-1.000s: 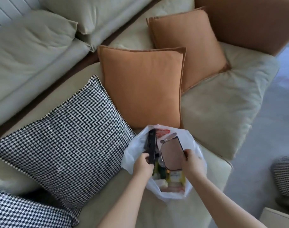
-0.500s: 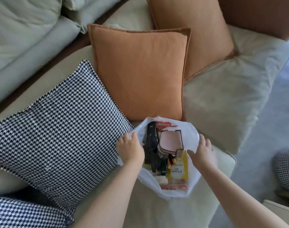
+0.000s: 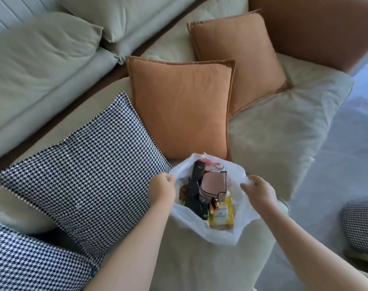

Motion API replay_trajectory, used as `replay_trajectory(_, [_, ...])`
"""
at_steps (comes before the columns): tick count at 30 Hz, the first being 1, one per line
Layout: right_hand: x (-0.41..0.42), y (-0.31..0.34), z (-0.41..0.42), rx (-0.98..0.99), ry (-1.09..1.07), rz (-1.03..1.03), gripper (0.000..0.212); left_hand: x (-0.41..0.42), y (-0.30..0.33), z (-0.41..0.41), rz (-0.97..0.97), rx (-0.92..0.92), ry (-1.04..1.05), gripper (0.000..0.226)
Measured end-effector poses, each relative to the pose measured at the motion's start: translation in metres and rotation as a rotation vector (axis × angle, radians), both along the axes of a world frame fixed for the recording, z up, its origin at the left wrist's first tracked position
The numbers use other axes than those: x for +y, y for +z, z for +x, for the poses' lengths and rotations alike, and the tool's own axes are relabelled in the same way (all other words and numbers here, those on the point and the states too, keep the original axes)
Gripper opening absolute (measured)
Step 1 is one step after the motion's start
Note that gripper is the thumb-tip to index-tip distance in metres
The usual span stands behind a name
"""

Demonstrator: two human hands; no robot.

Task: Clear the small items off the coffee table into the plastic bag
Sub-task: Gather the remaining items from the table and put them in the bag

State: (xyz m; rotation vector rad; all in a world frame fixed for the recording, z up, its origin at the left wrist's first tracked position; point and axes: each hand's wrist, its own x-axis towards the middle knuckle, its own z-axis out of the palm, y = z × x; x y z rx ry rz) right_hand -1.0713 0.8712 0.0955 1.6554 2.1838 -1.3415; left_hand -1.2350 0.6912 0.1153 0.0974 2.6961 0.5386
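Note:
A white plastic bag (image 3: 218, 235) stands open on the beige sofa seat (image 3: 191, 267). Inside it I see a black remote (image 3: 194, 191), a pink purse (image 3: 214, 184), a yellow packet (image 3: 221, 216) and other small items. My left hand (image 3: 161, 191) pinches the bag's left rim. My right hand (image 3: 259, 192) grips the right rim, and the two hold the mouth apart. The coffee table is out of view.
A houndstooth cushion (image 3: 82, 185) lies to the left of the bag, touching my left arm. Two orange cushions (image 3: 181, 108) lean behind it. Grey floor (image 3: 336, 175) runs along the right, with another houndstooth piece (image 3: 361, 223) at the right edge.
A second ago my hands held the remote and the pink purse in the bag's mouth. Both items now lie inside, and my hands have moved out to the bag's rims.

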Motion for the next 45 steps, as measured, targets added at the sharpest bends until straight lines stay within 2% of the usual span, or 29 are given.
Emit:
replay_trajectory(4, [0.007, 0.031, 0.019, 0.024, -0.029, 0.098, 0.038, -0.002, 0.036, 0.011, 0.069, 0.053, -0.020, 0.018])
replay_trajectory(8, [0.008, 0.055, 0.038, 0.132, -0.071, 0.199, 0.032, -0.007, 0.066, 0.016, 0.154, 0.129, 0.060, 0.017])
replay_trajectory(11, [0.002, 0.058, 0.051, 0.168, -0.073, 0.196, 0.031, -0.017, 0.070, 0.025, 0.169, 0.113, 0.086, 0.016])
replay_trajectory(15, [-0.005, 0.046, 0.069, -0.001, 0.058, 0.139, 0.035, -0.023, 0.056, 0.051, 0.130, 0.074, 0.068, 0.021])
replay_trajectory(20, [-0.001, 0.040, 0.086, -0.067, 0.175, 0.144, 0.049, -0.018, 0.053, 0.066, 0.061, 0.083, 0.058, 0.029])
replay_trajectory(26, [0.010, 0.049, 0.090, -0.028, 0.066, 0.219, 0.058, -0.007, 0.065, 0.068, 0.038, 0.185, 0.059, 0.040])
replay_trajectory(30, [0.010, 0.055, 0.088, -0.026, 0.082, 0.246, 0.063, 0.004, 0.072, 0.076, -0.020, 0.301, -0.016, 0.043])
replay_trajectory(34, [0.006, 0.059, 0.092, -0.078, 0.151, 0.226, 0.060, 0.023, 0.073, 0.090, -0.002, 0.390, -0.207, 0.041])
replay_trajectory(36, [0.003, 0.060, 0.095, -0.076, 0.167, 0.228, 0.057, 0.034, 0.072, 0.096, 0.034, 0.345, -0.281, 0.041])
replay_trajectory(39, [0.000, 0.062, 0.099, -0.065, 0.180, 0.243, 0.052, 0.047, 0.069, 0.107, 0.059, 0.164, -0.394, 0.040])
replay_trajectory(42, [-0.009, 0.065, 0.107, -0.043, 0.134, 0.251, 0.049, 0.050, 0.064, 0.121, 0.069, -0.001, -0.496, 0.041])
replay_trajectory(45, [-0.022, 0.068, 0.120, -0.035, 0.070, 0.259, 0.046, 0.050, 0.062, 0.134, 0.051, -0.075, -0.596, 0.039])
